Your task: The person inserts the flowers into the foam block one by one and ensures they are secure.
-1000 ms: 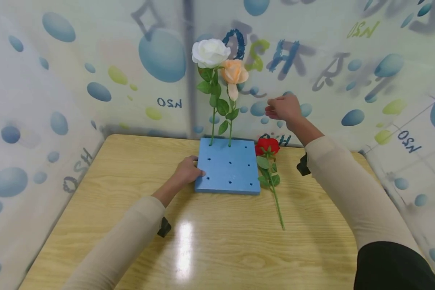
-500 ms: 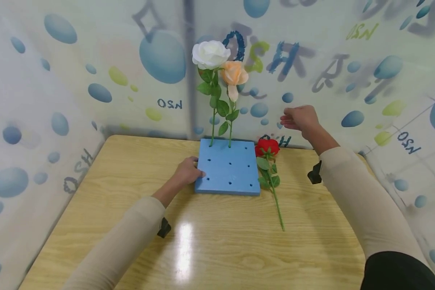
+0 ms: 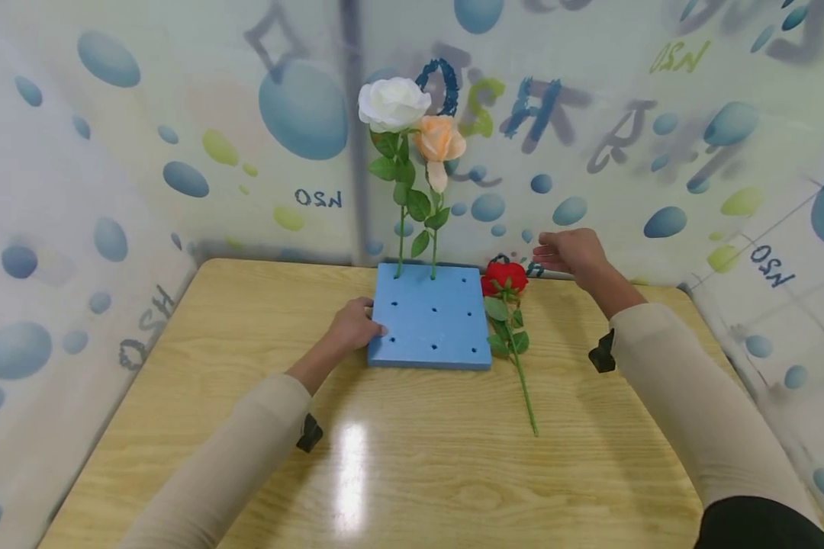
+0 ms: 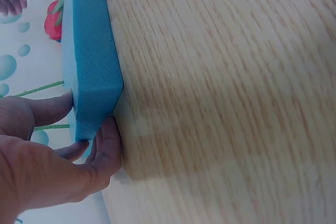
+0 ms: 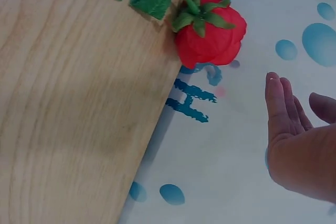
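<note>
My left hand grips the left edge of a blue foam board with a grid of holes. In the left wrist view the thumb lies on its top face and the fingers curl at its side and lower edge. A white rose and a peach rose stand upright in the board's back holes. To the right of the board a red rose lies on the table, its stem toward me. My right hand is in the air beyond the red bloom, fingers nearly straight, thumb apart, holding nothing.
The wooden table has its back edge close to a patterned wall. Another wall rises at the right. Both wrists carry small black cameras.
My right hand has moved away from the peach rose, to the right and then down toward the level of the red rose. The left hand and the board have stayed in place.
</note>
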Tool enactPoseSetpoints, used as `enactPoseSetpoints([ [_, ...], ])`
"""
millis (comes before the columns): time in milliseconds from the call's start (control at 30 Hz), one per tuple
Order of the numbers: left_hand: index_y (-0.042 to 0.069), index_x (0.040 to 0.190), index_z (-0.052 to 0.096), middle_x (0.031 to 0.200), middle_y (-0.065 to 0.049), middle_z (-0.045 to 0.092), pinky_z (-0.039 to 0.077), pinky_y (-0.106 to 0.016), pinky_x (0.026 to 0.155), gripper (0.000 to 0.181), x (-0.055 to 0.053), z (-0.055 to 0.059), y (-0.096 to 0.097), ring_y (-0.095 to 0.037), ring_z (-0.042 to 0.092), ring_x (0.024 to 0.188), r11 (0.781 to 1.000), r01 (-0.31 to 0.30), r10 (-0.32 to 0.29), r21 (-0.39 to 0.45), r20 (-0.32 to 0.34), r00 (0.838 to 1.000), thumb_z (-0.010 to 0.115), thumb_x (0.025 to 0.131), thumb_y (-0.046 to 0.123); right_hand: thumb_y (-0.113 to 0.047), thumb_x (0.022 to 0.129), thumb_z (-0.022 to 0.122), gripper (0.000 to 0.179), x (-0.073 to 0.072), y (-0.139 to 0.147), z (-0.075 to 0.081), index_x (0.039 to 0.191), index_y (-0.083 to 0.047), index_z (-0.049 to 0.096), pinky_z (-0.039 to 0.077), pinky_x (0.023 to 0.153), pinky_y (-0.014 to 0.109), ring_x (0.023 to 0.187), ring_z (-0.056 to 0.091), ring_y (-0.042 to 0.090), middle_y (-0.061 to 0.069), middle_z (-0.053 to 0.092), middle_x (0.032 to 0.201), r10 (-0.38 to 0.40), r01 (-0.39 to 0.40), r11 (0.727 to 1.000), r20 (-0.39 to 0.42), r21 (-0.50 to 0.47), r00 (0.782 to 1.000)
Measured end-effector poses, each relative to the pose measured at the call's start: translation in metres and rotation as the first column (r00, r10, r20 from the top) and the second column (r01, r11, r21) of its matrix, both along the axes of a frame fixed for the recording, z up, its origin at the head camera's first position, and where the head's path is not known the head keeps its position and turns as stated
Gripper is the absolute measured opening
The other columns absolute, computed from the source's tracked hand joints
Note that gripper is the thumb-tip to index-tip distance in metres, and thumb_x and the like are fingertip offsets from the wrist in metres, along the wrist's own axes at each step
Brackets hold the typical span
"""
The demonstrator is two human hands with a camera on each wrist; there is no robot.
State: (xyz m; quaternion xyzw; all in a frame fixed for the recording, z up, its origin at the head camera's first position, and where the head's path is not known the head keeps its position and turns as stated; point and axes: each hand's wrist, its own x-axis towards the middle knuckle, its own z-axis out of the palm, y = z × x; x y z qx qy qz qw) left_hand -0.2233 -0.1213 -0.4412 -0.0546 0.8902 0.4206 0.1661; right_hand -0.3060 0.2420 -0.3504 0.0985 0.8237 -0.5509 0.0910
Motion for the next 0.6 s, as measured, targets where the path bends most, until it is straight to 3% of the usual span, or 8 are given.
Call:
enactPoseSetpoints([
  [233,-0.001,0.146,0.037,0.137,-0.024,0.052,0.045,-0.045,0.101,0.064,0.001,0.000,0.000,-0.032,0.053,0.120,1.000,0.001,-0.001,-0.003,-0.002,1.000,0.066,0.091,0.013,-0.028,0.100,0.054,0.052,0.004,0.002,-0.013,0.134,0.011,0.050,0.056,0.076,0.026,0.079,0.072,0.010,-0.002,0.073,0.083,0.021,-0.017,0.998,0.063,-0.061,0.998],
  [600,-0.002,0.146,0.037,0.137,-0.025,0.051,0.044,-0.047,0.101,0.064,0.000,-0.001,-0.001,-0.034,0.052,0.122,1.000,0.007,-0.007,0.000,-0.003,1.000,0.065,0.091,0.013,-0.028,0.100,0.053,0.051,0.014,0.003,-0.037,0.131,0.012,0.051,0.055,0.084,0.030,0.082,0.072,0.011,0.002,0.075,0.090,0.088,-0.081,0.995,0.144,-0.053,0.986],
])
